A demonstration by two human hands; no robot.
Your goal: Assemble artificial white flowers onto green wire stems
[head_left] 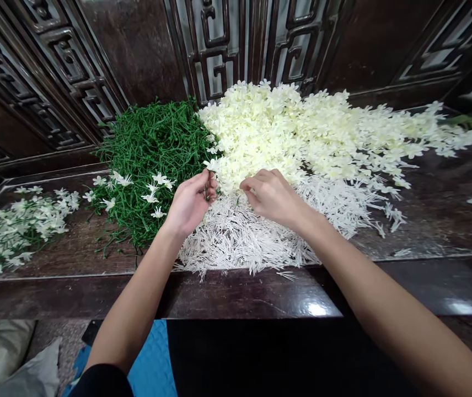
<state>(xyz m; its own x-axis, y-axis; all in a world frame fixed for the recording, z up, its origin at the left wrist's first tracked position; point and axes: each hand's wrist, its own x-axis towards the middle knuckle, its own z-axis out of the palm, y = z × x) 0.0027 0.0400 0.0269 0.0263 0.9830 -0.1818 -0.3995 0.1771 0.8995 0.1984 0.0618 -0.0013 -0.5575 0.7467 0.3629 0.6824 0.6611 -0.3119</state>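
My left hand (190, 203) is closed in a pinch on a green plastic flower stem, with a white artificial flower (210, 164) showing above the fingertips. Facing it, my right hand (271, 197) has its fingers bent together over the edge of a heap of cream blossoms (261, 132); whatever they may hold is hidden. Below both hands spreads a layer of thin white stamen-like sticks (240, 237). Beside my left hand lies a pile of green plastic stems (157, 138), with several white flowers on stems (151, 196) resting on its front part.
More white flowers on stems (33, 220) lie at the far left of the dark wooden bench (261, 295). A carved wooden lattice back (215, 55) rises behind the piles. Bags (16, 358) and a blue mat (151, 364) are below the front edge.
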